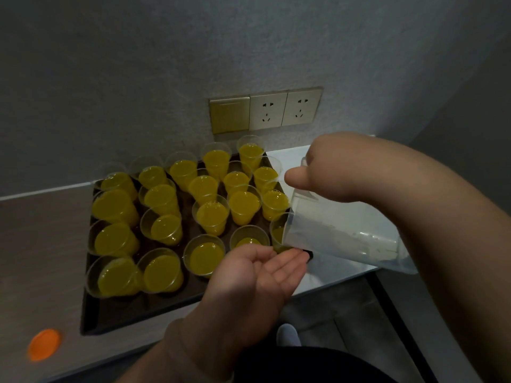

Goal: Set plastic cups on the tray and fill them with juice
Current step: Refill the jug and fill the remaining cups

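A dark tray (132,308) on the counter holds several clear plastic cups of orange juice (213,217). My right hand (329,172) grips the handle of a translucent pitcher (340,230), tipped steeply with its rim over the cup at the tray's front right corner (278,230). The pitcher looks almost empty. That cup holds a little juice. My left hand (257,275) lies palm up, fingers relaxed, at the tray's front right edge, fingertips under the pitcher's rim and next to that cup. A low-filled cup (249,240) stands just left of it.
An orange lid (44,344) lies on the counter at the front left. A wall with a switch and two sockets (265,110) rises behind the tray. The counter's white end (331,272) sits under the pitcher; beyond it the floor drops away on the right.
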Motion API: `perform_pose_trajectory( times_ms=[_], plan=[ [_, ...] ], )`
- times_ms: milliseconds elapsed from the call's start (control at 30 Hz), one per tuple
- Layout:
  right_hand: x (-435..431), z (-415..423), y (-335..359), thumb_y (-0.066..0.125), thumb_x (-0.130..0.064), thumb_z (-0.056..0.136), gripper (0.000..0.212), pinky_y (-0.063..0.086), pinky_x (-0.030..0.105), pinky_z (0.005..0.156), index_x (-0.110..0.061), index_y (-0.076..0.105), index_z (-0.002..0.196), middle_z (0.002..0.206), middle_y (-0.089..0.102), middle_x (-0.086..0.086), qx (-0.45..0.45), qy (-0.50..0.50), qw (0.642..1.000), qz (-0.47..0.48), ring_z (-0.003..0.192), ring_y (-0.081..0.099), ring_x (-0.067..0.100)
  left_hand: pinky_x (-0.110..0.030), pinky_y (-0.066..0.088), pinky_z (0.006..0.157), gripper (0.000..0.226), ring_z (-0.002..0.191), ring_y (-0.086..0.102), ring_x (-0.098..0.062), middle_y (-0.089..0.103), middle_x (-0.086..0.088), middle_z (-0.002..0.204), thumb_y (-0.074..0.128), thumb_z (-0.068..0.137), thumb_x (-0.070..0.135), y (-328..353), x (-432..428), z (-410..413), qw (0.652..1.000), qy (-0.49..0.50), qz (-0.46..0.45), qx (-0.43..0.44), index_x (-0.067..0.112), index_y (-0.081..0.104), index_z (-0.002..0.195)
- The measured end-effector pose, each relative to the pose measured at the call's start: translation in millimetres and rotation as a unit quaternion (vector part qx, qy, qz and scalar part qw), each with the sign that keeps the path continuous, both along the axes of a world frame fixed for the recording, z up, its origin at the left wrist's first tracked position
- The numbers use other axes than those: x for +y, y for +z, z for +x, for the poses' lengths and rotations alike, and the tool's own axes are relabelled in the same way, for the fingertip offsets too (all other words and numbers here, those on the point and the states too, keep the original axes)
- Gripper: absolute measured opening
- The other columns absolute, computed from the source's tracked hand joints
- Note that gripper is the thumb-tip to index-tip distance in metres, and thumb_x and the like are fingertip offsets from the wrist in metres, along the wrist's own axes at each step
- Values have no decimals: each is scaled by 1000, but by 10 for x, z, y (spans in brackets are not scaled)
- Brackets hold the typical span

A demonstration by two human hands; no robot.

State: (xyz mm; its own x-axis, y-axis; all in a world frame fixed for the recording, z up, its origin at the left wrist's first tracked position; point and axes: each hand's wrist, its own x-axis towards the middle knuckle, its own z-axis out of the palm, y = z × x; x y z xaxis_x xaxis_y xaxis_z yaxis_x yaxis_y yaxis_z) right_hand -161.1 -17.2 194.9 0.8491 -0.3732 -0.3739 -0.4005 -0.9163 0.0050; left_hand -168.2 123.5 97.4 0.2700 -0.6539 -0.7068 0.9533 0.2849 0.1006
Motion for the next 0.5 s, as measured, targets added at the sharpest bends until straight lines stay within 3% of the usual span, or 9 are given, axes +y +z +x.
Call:
perform_pose_trajectory(
  times_ms=[133,267,400,500],
  plan=[
    [4,-13,27,39,-40,95,45,28,28,51,-11,43,62,63,37,6,-2,1,1000,-13,55,35,18,-50,44,92,27,100,57,-48,60,-39,108,31,92,-1,28,16,3,1000,4,-6,3,-18,44,108],
    [-2,-37,2,40,-35,99,40,32,26,51,-24,34,60,66,40,4,-6,-13,1000,-11,58,40,17,-50,45,88,28,100,57,-47,60,-38,108,30,92,-1,38,41,6,1000,6,-2,-3,-19,45,107],
    [-47,-36,-43,44,-45,94,43,34,23,54,-17,42,61,65,45,-1,-25,-41,998,29,56,38,11,-50,44,87,31,108,56,-47,59,-38,111,29,91,-1,23,69,17,1000,6,-1,-4,-19,45,112],
    [-41,-33,-55,44,-45,95,44,34,22,54,-17,43,61,64,45,-2,-25,-40,999,26,55,38,11,-50,45,85,37,99,58,-47,59,-38,113,30,92,-1,11,85,30,1000,8,-4,-3,-16,41,124]
  ],
)
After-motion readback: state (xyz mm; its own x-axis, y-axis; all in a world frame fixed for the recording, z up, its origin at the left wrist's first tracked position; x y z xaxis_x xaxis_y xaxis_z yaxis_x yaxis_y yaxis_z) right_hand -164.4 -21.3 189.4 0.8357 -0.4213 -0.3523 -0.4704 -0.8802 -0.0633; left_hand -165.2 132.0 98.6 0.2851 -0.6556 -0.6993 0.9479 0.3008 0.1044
